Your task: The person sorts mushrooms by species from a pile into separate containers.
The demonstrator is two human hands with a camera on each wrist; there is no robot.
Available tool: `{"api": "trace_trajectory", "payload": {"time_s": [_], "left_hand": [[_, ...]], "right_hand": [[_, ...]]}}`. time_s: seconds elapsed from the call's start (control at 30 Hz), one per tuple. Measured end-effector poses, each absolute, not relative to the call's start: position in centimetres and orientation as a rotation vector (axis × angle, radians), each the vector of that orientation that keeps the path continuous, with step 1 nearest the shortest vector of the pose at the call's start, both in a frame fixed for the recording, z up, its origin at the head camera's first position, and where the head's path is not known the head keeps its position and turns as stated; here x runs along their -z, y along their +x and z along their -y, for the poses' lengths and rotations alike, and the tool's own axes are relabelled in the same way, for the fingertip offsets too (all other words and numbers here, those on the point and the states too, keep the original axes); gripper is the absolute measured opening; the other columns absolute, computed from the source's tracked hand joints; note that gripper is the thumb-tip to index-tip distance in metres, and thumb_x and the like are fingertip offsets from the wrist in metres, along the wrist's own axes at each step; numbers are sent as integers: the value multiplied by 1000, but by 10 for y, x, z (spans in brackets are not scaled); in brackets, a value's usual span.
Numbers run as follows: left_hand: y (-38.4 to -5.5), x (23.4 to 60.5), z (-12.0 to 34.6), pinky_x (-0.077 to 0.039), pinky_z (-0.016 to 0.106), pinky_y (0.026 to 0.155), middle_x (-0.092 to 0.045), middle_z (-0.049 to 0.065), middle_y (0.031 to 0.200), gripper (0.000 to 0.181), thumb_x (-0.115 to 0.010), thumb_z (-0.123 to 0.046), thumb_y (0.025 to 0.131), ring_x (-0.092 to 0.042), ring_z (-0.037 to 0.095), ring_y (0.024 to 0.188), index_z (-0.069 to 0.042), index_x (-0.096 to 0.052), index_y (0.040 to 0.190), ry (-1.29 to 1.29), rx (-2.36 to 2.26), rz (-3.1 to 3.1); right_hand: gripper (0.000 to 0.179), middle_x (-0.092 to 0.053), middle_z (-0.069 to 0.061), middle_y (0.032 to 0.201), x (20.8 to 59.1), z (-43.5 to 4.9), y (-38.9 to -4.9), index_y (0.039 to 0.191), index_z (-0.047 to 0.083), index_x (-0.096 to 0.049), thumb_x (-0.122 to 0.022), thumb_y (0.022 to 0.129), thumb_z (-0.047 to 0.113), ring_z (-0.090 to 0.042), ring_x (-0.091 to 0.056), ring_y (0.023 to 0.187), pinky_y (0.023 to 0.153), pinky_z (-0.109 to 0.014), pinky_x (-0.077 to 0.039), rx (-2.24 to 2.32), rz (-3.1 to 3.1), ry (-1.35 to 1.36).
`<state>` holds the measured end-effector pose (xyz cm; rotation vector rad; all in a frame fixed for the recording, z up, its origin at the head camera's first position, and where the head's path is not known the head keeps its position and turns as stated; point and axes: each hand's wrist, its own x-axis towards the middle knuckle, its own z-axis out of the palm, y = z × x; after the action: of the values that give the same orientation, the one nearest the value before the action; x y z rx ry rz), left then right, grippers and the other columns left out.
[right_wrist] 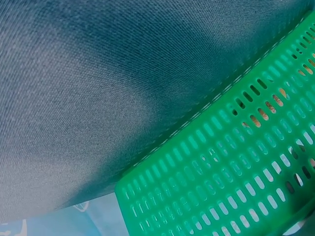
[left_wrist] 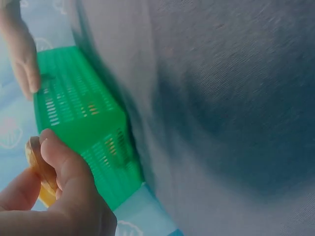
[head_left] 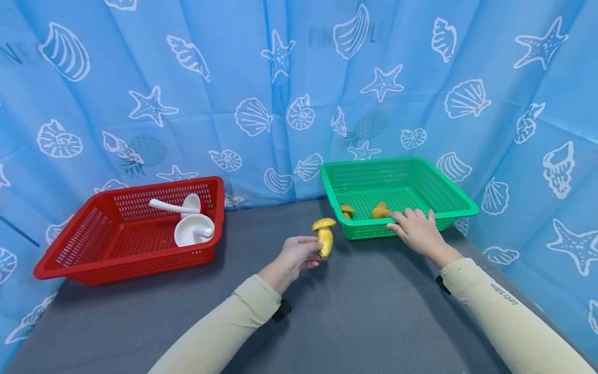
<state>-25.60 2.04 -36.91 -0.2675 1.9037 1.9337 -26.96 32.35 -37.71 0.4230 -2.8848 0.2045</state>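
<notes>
My left hand (head_left: 299,255) pinches a yellow mushroom (head_left: 324,236) by its stem between thumb and fingers, holding it upright with the cap on top, just in front of the green basket (head_left: 374,229). In the left wrist view the mushroom's cap (left_wrist: 35,157) shows beside the thumb. My right hand (head_left: 418,231) lies over the basket's front rim, its fingers reaching inside, fairly straight. Close to its fingertips is an orange-yellow mushroom (head_left: 380,210) in the basket. Another mushroom (head_left: 347,210) lies near the basket's left front corner, partly hidden by the wall.
A red basket (head_left: 135,262) stands on the left of the grey table (head_left: 364,311), holding a white ladle (head_left: 170,206) and a white bowl-shaped piece (head_left: 189,231). A blue curtain (head_left: 299,78) with shells and starfish hangs behind both baskets.
</notes>
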Motion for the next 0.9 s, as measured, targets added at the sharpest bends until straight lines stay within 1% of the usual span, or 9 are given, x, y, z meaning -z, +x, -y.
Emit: {"api": "trace_trajectory", "payload": {"time_s": [0.33, 0.53, 0.73, 0.9], "left_hand": [[-268, 347, -27, -51, 19, 56, -67, 16, 104, 32, -65, -7, 93, -65, 13, 66, 1, -61, 123, -240, -2035, -1865], [-275, 337, -38, -52, 20, 57, -67, 16, 103, 32, -66, -8, 93, -65, 13, 65, 0, -62, 123, -226, -2057, -1837], [-283, 333, -50, -54, 20, 58, -68, 16, 103, 33, -66, -8, 92, -68, 15, 70, -1, -62, 125, -198, -2063, -1813], [-292, 331, -59, -54, 19, 58, -68, 16, 103, 33, -66, -7, 93, -65, 13, 66, -1, -61, 125, -185, -2096, -1785]], "right_hand": [[41, -53, -23, 107, 377, -324, -270, 132, 2, -54, -51, 102, 30, -45, -45, 103, 94, -77, -16, -212, 2895, 413], [41, -53, -22, 107, 376, -326, -270, 131, 3, -55, -52, 101, 31, -45, -46, 102, 93, -76, -17, -195, 2895, 407], [40, -53, -21, 105, 376, -325, -268, 130, 4, -56, -53, 101, 31, -44, -46, 100, 91, -75, -20, -197, 2888, 411], [40, -53, -21, 104, 376, -324, -269, 129, 4, -56, -53, 100, 32, -44, -47, 100, 92, -76, -19, -196, 2885, 409]]}}
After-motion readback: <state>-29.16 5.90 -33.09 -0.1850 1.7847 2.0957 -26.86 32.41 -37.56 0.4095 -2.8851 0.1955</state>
